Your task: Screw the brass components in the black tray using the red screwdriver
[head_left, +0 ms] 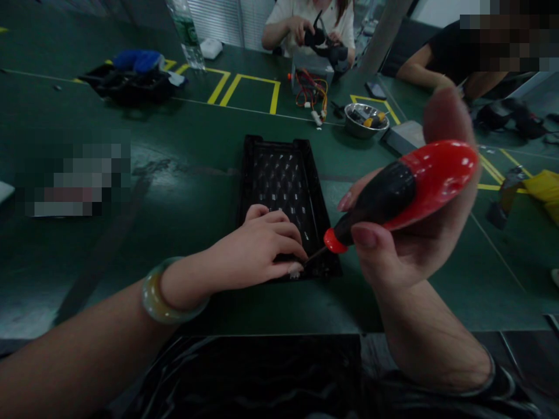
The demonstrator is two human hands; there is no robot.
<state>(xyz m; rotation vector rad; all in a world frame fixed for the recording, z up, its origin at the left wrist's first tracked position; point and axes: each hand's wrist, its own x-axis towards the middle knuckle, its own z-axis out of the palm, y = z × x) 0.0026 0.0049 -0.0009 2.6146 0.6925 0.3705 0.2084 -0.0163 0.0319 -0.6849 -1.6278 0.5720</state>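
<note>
A black plastic panel point(279, 186) with rows of small slots lies lengthwise in front of me on the green table. Held in my right hand point(419, 244) is a red and black screwdriver point(393, 192), its handle raised toward the camera. Its thin shaft slants down left to the near end of the panel. My left hand point(262, 247) rests over that near end, fingers curled, with thumb and index finger drawn together beside the screwdriver tip. Whatever lies between those fingertips is too small or hidden to make out. A pale bangle point(161, 294) circles the left wrist.
Past the panel stand a metal bowl point(365, 121) of tools and a power supply point(312, 73) with coloured cables. A black tray point(126, 81) with something blue and a water bottle point(188, 35) are at back left. Two people sit opposite; one holds a black object point(325, 43).
</note>
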